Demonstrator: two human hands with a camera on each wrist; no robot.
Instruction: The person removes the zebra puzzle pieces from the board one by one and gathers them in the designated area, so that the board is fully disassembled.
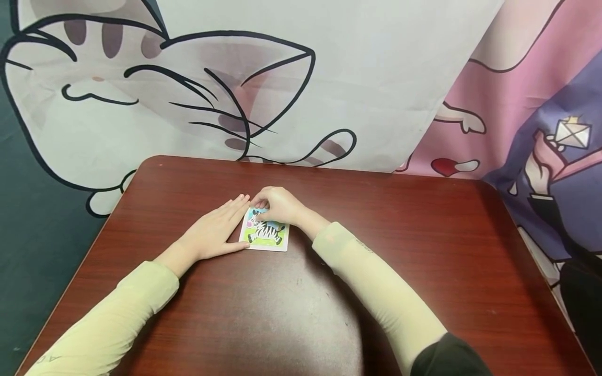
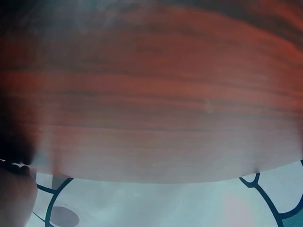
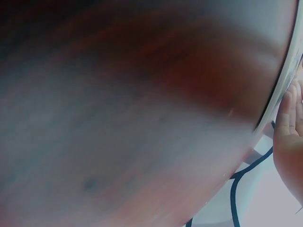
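A square picture card (image 1: pixel 265 237) with a white border lies on the table and shows a running zebra on green ground. My left hand (image 1: pixel 213 230) rests with straight fingers along the card's left side, its thumb tip at the lower left corner. From the upper right, my right hand (image 1: pixel 281 206) pinches the card near its top edge with curled fingers and thumb, covering part of the zebra's head and the upper border. In the right wrist view, a pale card edge (image 3: pixel 284 78) shows beside the fingers at the far right.
The dark red-brown table (image 1: pixel 423 250) has a rounded far edge against a white cloth (image 1: pixel 376 78) printed with a cartoon cat. A pink and purple printed cloth (image 1: pixel 527 104) hangs at the right. A dark object (image 1: pixel 580 297) stands beyond the right edge.
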